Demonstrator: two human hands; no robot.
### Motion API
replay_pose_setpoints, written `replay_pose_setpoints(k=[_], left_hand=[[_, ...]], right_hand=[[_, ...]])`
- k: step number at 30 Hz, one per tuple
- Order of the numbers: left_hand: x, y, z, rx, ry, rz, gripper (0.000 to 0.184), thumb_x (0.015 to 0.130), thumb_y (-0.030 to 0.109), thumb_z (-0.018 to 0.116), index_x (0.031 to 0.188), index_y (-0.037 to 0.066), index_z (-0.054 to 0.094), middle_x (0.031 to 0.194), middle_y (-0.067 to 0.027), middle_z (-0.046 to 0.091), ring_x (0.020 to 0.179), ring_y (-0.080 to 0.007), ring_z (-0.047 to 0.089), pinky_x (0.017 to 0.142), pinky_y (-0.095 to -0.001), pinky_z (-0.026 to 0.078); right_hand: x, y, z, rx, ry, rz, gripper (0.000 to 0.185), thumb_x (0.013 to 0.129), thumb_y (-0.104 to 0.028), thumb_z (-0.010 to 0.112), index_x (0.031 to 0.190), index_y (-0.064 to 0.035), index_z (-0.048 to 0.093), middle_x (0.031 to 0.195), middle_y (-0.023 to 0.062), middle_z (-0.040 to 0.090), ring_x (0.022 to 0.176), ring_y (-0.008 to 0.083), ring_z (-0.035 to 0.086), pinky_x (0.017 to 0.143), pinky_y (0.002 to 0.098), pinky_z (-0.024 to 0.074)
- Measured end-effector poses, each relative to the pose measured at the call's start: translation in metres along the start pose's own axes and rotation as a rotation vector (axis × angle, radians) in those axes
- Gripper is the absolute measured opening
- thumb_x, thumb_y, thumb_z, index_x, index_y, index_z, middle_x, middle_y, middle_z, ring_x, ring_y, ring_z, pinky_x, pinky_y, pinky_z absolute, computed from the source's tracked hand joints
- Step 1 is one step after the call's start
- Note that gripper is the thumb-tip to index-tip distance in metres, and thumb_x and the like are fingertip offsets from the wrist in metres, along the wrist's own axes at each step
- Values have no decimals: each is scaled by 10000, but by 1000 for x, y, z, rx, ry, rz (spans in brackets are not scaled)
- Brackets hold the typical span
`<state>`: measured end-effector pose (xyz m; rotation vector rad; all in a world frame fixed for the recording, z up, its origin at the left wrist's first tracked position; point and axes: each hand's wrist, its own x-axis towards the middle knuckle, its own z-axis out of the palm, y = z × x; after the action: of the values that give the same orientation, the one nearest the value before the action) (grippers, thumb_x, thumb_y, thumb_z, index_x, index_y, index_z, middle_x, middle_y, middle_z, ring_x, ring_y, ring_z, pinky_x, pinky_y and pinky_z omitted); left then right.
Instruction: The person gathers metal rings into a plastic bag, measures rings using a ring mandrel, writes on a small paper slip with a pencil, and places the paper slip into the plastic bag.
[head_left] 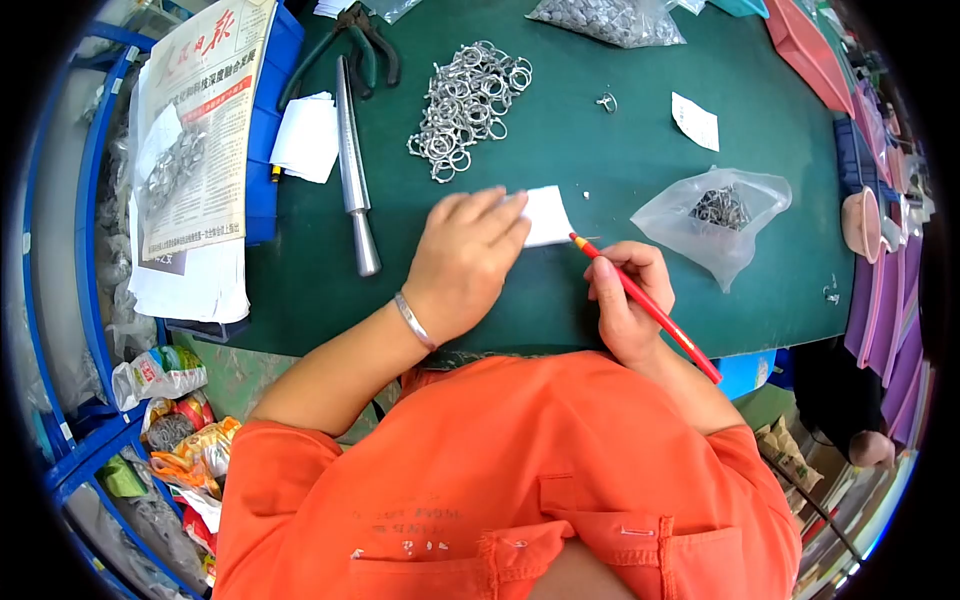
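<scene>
My left hand [468, 258] lies palm down, its fingertips on the left edge of a small white paper [545, 216]; the fingers are apart. A red pencil [655, 312] is held in my right hand [632, 300], its tip close to the paper's right edge. Above the left hand lies a pile of silvery rings [470, 105]. To its left is a tapered metal rod [354, 175]. A clear plastic bag [715, 215] with dark metal pieces sits right of my right hand. One single ring [607, 102] lies apart on the green table [580, 140].
Pliers [345, 50] and a stack of white papers [307, 138] are at the upper left, beside a newspaper [205, 120] on a blue bin. A bag of grey pieces [610, 18] lies at the far edge. Another person's hand [872, 449] shows at the lower right.
</scene>
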<state>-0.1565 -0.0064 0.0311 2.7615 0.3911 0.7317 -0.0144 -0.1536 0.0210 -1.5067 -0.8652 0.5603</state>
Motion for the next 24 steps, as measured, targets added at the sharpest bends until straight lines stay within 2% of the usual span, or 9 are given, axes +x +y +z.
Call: replay_pose_setpoints(k=[3,4,9,11,12,14,17,24], left_hand=[[5,1,-7,-58,45,42,259,738,36,637,995,27,661,1096,-95,637,1001,-264,593,850,-398,447],[-1,3,-8,-92,-46,53,271,742,44,649,1012,29,664,1105,-109,629,1019,-262,582,869,-400,438],[-28,13,-5,-25,-134,50,337,737,97,692,1064,21,657,1187,-113,599,1075,-249,554,882,-408,426],[-31,22,-9,-12,-222,-28,496,726,210,731,1168,19,610,1296,-126,540,1119,-258,525,897,-435,408],[-34,25,-8,-13,-220,-30,496,726,210,731,1168,19,610,1296,-126,540,1119,-258,525,897,-435,408],[-43,31,-4,34,-255,-74,685,705,345,747,1270,17,539,1393,-142,458,1167,-260,486,906,-457,385],[-48,31,1,93,-254,-58,766,699,414,736,1309,15,503,1431,-151,416,1184,-259,469,912,-457,369],[-47,30,0,79,-246,-62,717,717,406,721,1290,22,527,1415,-151,436,1178,-252,474,924,-445,355]], right_hand=[[1,-2,1,98,82,-19,103,872,4,639,915,10,545,702,37,606,582,45,514,510,200,406],[1,-4,1,127,72,4,111,870,0,646,910,9,543,694,36,603,577,46,514,503,202,405],[0,-1,4,59,14,19,130,848,-13,681,851,-8,551,658,28,592,544,52,509,480,211,397],[3,1,6,-94,-65,-111,155,819,-18,709,780,-26,559,631,24,581,523,61,507,472,220,394],[4,-2,5,-124,-81,-110,183,788,0,718,725,-39,551,618,38,574,496,90,506,464,239,391],[3,0,4,-172,-99,-155,189,781,7,717,721,-40,544,612,43,570,486,112,505,460,249,391],[4,0,5,-228,-112,-206,202,770,18,714,712,-45,531,603,51,560,473,150,503,453,267,389],[6,4,9,-255,-104,-256,219,760,26,713,702,-48,515,593,55,538,474,192,504,457,290,393]])
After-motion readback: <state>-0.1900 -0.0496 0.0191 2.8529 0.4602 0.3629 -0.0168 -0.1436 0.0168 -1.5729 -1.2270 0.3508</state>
